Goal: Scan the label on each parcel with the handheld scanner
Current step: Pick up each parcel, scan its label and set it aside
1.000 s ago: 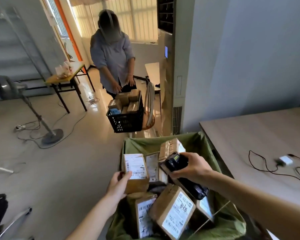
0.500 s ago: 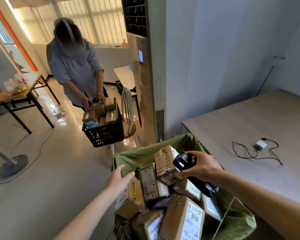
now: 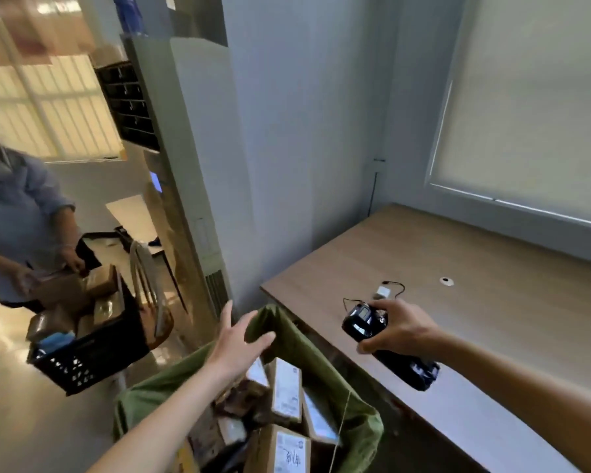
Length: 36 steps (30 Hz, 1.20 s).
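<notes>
Gripping the scanner (image 3: 365, 323) in our right hand (image 3: 397, 327) above the table (image 3: 492, 295) edge (probably between scans), we hold our left hand (image 3: 234, 339) spread wide and empty over the green sack (image 3: 325, 356) beside that table, parcels (image 3: 286, 389) inside.

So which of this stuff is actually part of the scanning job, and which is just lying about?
Part of the job:
scanner, held in the right hand
parcels in the green bag
left hand, open above the bag

Just lying about:
charger and its cable on the table
black crate of boxes
</notes>
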Each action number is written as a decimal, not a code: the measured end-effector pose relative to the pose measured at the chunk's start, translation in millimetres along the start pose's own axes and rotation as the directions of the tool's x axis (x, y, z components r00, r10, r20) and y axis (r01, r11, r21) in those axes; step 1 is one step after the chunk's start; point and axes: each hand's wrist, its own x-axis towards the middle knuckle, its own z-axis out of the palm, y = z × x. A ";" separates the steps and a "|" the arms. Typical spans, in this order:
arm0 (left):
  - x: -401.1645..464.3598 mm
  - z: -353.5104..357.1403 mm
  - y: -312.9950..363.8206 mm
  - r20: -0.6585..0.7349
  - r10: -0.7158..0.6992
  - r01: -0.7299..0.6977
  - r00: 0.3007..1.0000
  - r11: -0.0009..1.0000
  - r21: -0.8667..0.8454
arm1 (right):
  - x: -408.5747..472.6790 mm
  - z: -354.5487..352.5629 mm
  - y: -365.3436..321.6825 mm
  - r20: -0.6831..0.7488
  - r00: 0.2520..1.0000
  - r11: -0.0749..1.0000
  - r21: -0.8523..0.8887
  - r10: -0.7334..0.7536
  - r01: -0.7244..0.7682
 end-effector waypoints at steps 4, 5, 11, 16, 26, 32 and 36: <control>3.2 45.2 124.5 0.093 0.156 -0.158 0.983 0.987 0.011 | -49.9 -74.8 67.6 -0.104 0.987 0.992 0.032 0.125 -0.122; -0.5 57.4 158.4 0.126 0.190 -0.192 0.974 0.981 0.001 | -67.1 -95.0 85.5 -0.140 0.977 0.987 0.034 0.162 -0.159; -49.6 157.1 360.1 0.313 0.408 -0.380 0.858 0.913 -0.148 | -196.9 -217.6 208.6 -0.350 0.872 0.937 0.058 0.343 -0.346; -135.8 273.9 515.2 0.434 0.586 -0.568 0.685 0.802 -0.186 | -337.0 -295.8 322.2 -0.396 0.744 0.835 0.133 0.538 -0.534; -322.6 499.8 694.6 0.762 0.611 -0.735 0.215 0.615 -0.285 | -574.9 -325.8 505.8 -0.452 0.324 0.513 0.398 0.831 -0.761; -388.5 620.9 774.7 0.766 0.634 -0.755 0.102 0.551 -0.356 | -652.3 -320.8 600.2 -0.389 0.121 0.328 0.527 0.913 -0.784; -411.9 706.0 823.9 0.795 0.605 -0.743 0.047 0.553 -0.377 | -676.3 -338.5 670.8 -0.339 0.061 0.250 0.548 0.939 -0.798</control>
